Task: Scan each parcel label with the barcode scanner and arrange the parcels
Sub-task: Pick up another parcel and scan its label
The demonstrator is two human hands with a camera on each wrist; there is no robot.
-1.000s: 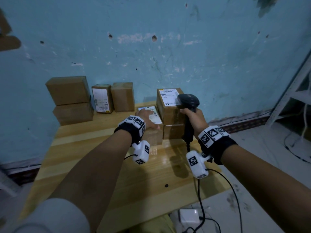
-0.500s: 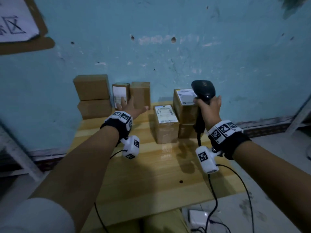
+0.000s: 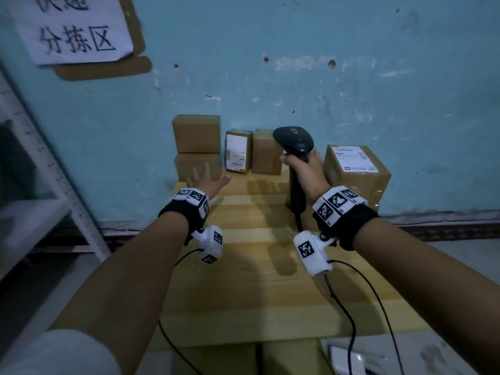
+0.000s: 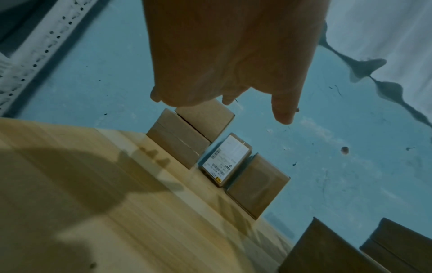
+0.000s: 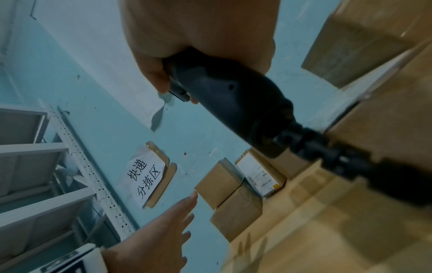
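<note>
Left hand reached forward with fingers spread and straight, holding nothing, just short of the two-box stack at the far left of the tabletop. Landmark for places: the labelled parcel standing upright against the wall.

- Left of the labelled parcel: two plain boxes stacked, touching or nearly touching it.
- Right of it, just beside: plain upright box, no label showing.
- Further right: barcode scanner, raised above the tabletop, right hand curled firmly round its grip, cable trailing off the near edge.
- Far right, well apart from the labelled parcel: large parcel, label facing up, resting on another box.

Risks, as judged:
- Upright boxes stood narrow-side down and close together; a sweeping grab by the open hand could topple the neighbour.
- Several boxes showed no label; scanning one would need turning first.
- Cable could snag on the tabletop edge if the scanner swung wide.
- Dim light might hamper a read.
</note>
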